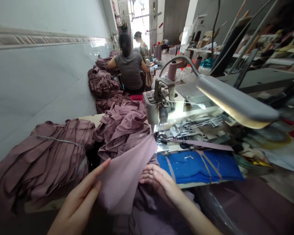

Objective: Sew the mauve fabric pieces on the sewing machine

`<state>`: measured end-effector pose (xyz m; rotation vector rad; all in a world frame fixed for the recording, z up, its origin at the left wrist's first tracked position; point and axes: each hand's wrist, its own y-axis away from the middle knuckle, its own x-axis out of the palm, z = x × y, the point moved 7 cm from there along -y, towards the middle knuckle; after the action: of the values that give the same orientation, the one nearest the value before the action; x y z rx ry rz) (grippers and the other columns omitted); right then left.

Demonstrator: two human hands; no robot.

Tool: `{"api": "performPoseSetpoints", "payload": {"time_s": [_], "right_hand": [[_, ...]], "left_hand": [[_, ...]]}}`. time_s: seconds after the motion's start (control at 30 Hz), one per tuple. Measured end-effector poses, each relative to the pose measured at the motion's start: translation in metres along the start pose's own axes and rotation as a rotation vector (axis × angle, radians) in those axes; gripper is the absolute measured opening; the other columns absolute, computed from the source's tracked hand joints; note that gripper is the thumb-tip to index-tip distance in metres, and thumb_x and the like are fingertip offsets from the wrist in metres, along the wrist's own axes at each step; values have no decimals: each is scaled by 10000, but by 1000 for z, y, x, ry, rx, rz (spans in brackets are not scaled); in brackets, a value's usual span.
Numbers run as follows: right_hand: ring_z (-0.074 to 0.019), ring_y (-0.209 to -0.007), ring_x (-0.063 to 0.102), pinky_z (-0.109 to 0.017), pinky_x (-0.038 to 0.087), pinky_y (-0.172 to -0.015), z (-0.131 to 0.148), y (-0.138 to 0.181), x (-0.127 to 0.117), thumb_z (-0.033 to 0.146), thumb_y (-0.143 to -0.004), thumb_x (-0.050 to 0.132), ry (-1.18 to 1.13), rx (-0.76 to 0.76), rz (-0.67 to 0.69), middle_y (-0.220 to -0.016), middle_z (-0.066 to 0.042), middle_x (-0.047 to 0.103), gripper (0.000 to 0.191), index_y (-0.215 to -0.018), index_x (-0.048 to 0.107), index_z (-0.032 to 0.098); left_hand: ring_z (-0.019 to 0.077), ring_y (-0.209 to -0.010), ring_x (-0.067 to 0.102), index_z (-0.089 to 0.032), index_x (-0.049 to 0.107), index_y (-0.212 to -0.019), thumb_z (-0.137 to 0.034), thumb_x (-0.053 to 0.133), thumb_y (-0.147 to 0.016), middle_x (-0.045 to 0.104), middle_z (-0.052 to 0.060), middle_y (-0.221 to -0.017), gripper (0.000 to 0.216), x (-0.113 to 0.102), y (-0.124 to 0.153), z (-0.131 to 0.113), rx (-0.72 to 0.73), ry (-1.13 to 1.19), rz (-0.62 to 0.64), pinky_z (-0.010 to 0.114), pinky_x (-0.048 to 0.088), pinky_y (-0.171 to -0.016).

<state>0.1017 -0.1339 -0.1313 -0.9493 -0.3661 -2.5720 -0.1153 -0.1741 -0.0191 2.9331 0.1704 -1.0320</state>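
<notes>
A smooth mauve fabric piece (124,182) hangs from the needle area of a sewing machine (159,107) down towards me. At its left edge my left hand (85,195) holds it between thumb and fingers, the index finger stretched along the cloth. My right hand (161,182) has its fingers curled at the right edge of the same piece; their tips are partly hidden. A narrow mauve strip (203,144) runs into the machine from the right. Behind the held piece lies a heap of mauve cloth (122,127).
A tied bundle of mauve pieces (58,143) lies left. A blue cloth pad (186,166) is strapped along the machine's front edge. A lit lamp (235,98) hangs over the machine, with thread cones (172,70) behind. A co-worker (131,68) sits ahead, another person farther back.
</notes>
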Motion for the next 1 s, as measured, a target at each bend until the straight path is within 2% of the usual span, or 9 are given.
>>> {"api": "performPoseSetpoints", "payload": {"time_s": [0.13,0.2,0.27,0.33,0.4,0.57,0.77,0.87,1.0], "right_hand": [[-195,-782,682,-339,516,-808,-27,-8,-5,392,-741,789,136,30,-133,-807,-29,703,268,-870,683,182],[-180,-748,658,-309,513,-755,-33,-13,-7,384,-711,805,182,4,-194,-789,-2,675,289,-878,659,198],[-173,-731,638,-288,504,-718,-37,-20,-6,371,-683,818,181,-42,-244,-769,20,655,336,-909,625,214],[-182,-750,637,-289,500,-727,-39,-24,0,356,-681,814,158,-68,-254,-747,32,653,356,-937,606,222],[-202,-757,650,-312,507,-745,-38,-20,7,359,-696,797,128,-57,-215,-721,26,667,321,-917,615,213],[-270,-816,701,-379,532,-753,-16,23,10,397,-701,786,-31,79,-30,-843,-57,736,384,-1007,675,193],[-275,-823,708,-395,532,-776,12,52,-35,430,-722,785,96,115,-206,-826,-54,761,340,-964,723,200],[-256,-816,700,-374,520,-794,12,52,-42,427,-748,774,157,108,-192,-831,-44,758,305,-949,734,201],[-229,-765,689,-319,511,-729,11,51,-46,437,-766,761,137,109,-205,-815,-33,756,307,-953,732,195]], "left_hand": [[280,-861,726,-302,662,-1168,-421,539,-871,759,42,-1004,343,13,-28,-18,170,-497,-69,322,566,-648],[261,-794,712,-247,695,-1018,-370,506,-909,754,65,-898,251,34,-48,-40,339,-620,-107,323,539,-653],[234,-865,684,-213,688,-930,-294,447,-948,731,77,-922,255,69,-62,-66,624,-600,3,332,532,-757],[215,-957,655,-187,680,-936,-224,410,-962,716,84,-982,274,105,-68,-83,883,-515,203,342,514,-885],[215,-1043,631,-157,668,-1032,-174,410,-955,704,98,-1063,270,125,-73,-89,1019,-460,317,359,484,-980],[220,-1125,591,-134,621,-1173,-165,429,-948,672,101,-1180,298,140,-77,-85,1085,-421,407,372,452,-1042],[249,-1140,537,-114,558,-1281,-148,413,-944,611,116,-1295,368,151,-77,-90,1134,-427,392,409,446,-1025],[238,-1088,542,-115,547,-1290,-131,420,-933,615,122,-1280,379,153,-83,-90,1118,-428,358,402,465,-994],[244,-1109,526,-126,567,-1260,-102,443,-909,611,124,-1262,374,151,-87,-87,1078,-449,304,418,448,-1021]]}}
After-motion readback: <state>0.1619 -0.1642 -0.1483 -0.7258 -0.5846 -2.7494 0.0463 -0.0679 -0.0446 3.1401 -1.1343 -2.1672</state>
